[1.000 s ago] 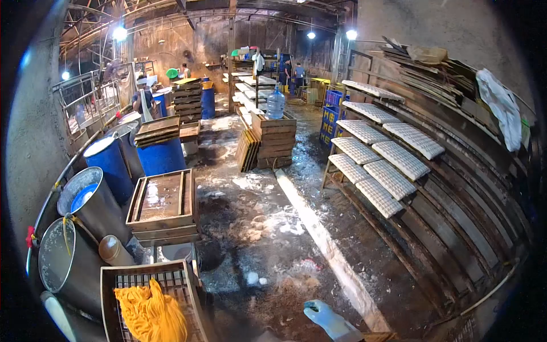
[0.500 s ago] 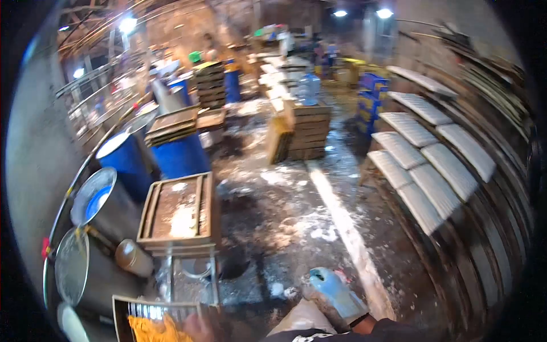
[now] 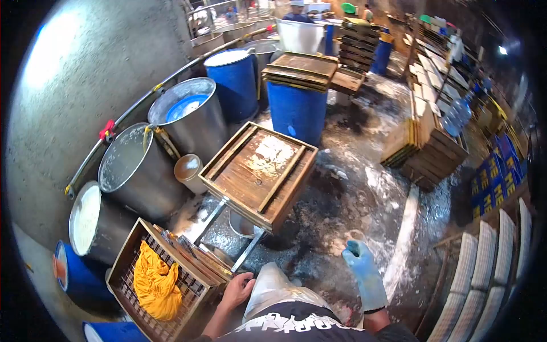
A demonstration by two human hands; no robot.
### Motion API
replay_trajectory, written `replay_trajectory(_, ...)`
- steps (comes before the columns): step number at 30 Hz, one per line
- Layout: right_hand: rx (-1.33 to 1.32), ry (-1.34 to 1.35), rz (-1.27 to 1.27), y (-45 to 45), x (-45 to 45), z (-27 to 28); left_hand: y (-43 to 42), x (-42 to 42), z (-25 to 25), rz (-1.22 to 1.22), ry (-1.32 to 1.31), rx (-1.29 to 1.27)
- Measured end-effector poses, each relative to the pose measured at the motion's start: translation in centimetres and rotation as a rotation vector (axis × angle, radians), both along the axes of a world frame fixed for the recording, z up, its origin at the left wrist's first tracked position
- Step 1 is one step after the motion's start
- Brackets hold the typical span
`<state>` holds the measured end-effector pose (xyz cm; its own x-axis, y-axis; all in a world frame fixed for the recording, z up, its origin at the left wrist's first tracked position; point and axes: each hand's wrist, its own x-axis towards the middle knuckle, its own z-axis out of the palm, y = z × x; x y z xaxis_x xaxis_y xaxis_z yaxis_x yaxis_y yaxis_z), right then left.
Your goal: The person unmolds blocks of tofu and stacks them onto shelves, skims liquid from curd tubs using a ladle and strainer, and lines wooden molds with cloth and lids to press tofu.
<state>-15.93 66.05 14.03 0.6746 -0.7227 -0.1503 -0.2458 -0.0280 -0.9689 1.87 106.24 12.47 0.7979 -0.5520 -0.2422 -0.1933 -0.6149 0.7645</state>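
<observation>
Yellow cloth (image 3: 156, 285) bunched inside slatted crate (image 3: 191, 285), bare left hand (image 3: 236, 291) just right of crate, fingers bent, grip unclear, wooden box (image 3: 259, 171) beyond crate, gloved right hand (image 3: 366, 276) well right of crate, fingers curled, hold unclear.

The crate (image 3: 130, 251) holds yellow cloth (image 3: 155, 282); left hand (image 3: 238, 290) just beside the crate, gloved right hand (image 3: 362, 266) well right of it

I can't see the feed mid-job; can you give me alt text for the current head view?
The person's bare left hand is beside a wooden crate holding yellow cloth, while the blue-gloved right hand hangs over the floor. Ahead is a wooden box; drums line the wall at left, with rows of white slabs at right.
</observation>
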Motion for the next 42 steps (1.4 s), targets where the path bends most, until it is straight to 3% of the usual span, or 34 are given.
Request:
replay_trajectory(3, 0.103, -0.044, 0.105, -3.2, 8.6, 0.2, -2.1, 3.3, 0.3, 0.094, 0.026, 0.061)
replay_trajectory(5, 0.166, -0.088, 0.237, -4.6, 14.2, -0.7, -3.5, 5.9, -0.9, 0.203, 0.031, -0.045)
replay_trajectory(9, -0.053, -0.004, 0.413, -4.9, 24.3, -2.3, -6.7, 11.5, -2.9, 0.325, -0.011, -0.055)
replay_trajectory(11, -0.018, 0.076, 0.578, -5.3, 28.1, 0.8, -9.1, 14.3, -2.5, 0.366, -0.011, -0.031)
replay_trajectory(13, -0.176, 0.097, 0.698, -7.4, 31.8, -1.9, -11.2, 17.0, -3.1, 0.361, 0.011, -0.091)
replay_trajectory(17, -0.214, 0.217, 0.899, -12.7, 40.3, -4.0, -16.2, 22.3, -6.6, 0.335, 0.022, -0.155)
replay_trajectory(19, -0.823, 0.041, 0.968, -15.8, 45.2, -4.9, -19.2, 24.6, -8.3, 0.375, -0.028, -0.142)
replay_trajectory(20, -0.959, -0.072, 0.987, -17.2, 48.2, -5.7, -20.8, 25.9, -9.0, 0.336, -0.174, -0.109)
replay_trajectory(21, -1.084, 0.054, 1.057, -18.7, 50.7, -6.5, -22.3, 26.6, -9.7, 0.299, -0.312, -0.064)
replay_trajectory(23, -1.26, -0.08, 1.041, -21.1, 55.3, -8.1, -25.9, 28.3, -11.4, 0.43, -0.352, -0.001)
replay_trajectory(24, -1.279, -0.024, 1.125, -22.2, 57.5, -9.1, -27.3, 28.4, -12.0, 0.498, -0.336, 0.093)
replay_trajectory(26, -1.37, 0.192, 1.347, -24.3, 60.5, -11.3, -29.8, 28.1, -13.2, 0.57, -0.342, 0.241)
replay_trajectory(29, -1.354, 0.296, 1.616, -25.8, 63.0, -12.8, -31.3, 29.2, -13.8, 0.583, -0.288, 0.346)
replay_trajectory(33, -1.364, 0.23, 1.813, -26.2, 64.9, -12.7, -31.6, 29.5, -13.7, 0.492, -0.339, 0.457)
replay_trajectory(42, -1.344, 0.041, 1.887, -27.2, 66.1, -12.8, -31.3, 29.7, -12.0, 0.471, -0.293, 0.475)
